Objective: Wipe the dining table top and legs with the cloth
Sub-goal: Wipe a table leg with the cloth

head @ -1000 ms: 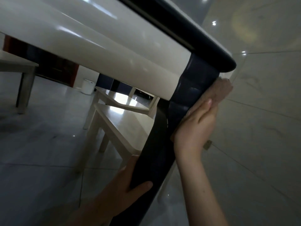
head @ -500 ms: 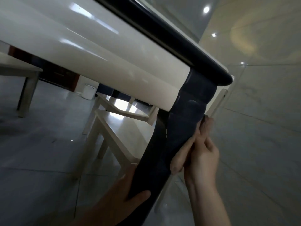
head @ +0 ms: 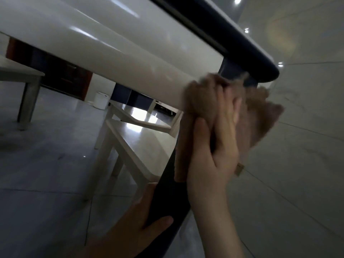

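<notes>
I look up from low beside the dining table, whose glossy white apron (head: 111, 53) runs under a dark rounded top edge (head: 242, 43). A dark leg (head: 167, 198) slants down from the corner. My right hand (head: 210, 161) presses a pinkish-brown cloth (head: 258, 118) flat against the upper part of that leg, just below the corner; the cloth is blurred and bunches out to the right. My left hand (head: 137, 233) grips the leg lower down, thumb across its front face.
White benches (head: 134, 142) stand under the table, to the left of the leg. Another table's leg (head: 28, 103) is at far left. A small white bin (head: 101, 100) sits on the tiled floor. A pale tiled wall (head: 297, 146) is close on the right.
My right hand slid down the leg, then came back up with the cloth spread over the leg's top. My left hand stayed clamped on the lower leg.
</notes>
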### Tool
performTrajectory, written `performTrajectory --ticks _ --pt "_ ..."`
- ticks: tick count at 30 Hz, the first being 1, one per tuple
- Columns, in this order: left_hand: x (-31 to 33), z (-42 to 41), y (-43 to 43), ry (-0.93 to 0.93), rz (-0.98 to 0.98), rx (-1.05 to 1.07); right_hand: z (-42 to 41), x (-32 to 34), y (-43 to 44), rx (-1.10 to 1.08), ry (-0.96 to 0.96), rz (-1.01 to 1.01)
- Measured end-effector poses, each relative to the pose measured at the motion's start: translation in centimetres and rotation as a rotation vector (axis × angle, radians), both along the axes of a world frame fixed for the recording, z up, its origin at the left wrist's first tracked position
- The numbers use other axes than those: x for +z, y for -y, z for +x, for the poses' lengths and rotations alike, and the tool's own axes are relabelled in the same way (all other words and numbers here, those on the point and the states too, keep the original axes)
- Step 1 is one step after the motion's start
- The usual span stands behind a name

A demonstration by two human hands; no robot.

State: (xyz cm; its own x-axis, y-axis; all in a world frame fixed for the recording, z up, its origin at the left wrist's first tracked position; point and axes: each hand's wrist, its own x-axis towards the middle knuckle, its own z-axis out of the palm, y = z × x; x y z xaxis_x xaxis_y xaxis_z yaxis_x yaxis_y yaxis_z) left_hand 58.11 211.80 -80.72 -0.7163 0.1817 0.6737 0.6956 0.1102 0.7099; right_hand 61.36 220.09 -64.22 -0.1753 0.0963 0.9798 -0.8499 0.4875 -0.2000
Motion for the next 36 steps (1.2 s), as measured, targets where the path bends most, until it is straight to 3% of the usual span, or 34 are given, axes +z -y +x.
performTrajectory --ticks 4,10,13,18,29,36 --pt "0.1 0.1 0.3 0.023 -0.011 0.005 -2.4 2.0 -1.0 -0.283 -0.113 0.147" --pt "0.4 0.4 0.5 -0.012 -0.025 0.007 -2.1 -4.9 -1.2 -0.11 0.172 -0.174" --pt "0.5 0.4 0.3 0.001 -0.009 0.01 -2.6 -1.3 -1.0 -0.198 0.188 -0.171" --pt "0.3 0.6 -0.2 0.06 0.028 0.018 -2.1 3.0 -2.2 0.266 0.262 -0.346" --pt "-0.2 0.8 -0.8 0.108 -0.006 0.047 -0.2 -15.1 -3.5 0.176 0.624 -0.568" --pt "1.2 3.3 -0.2 0.38 -0.061 0.159 2.8 -21.7 -4.1 0.097 1.208 -0.719"
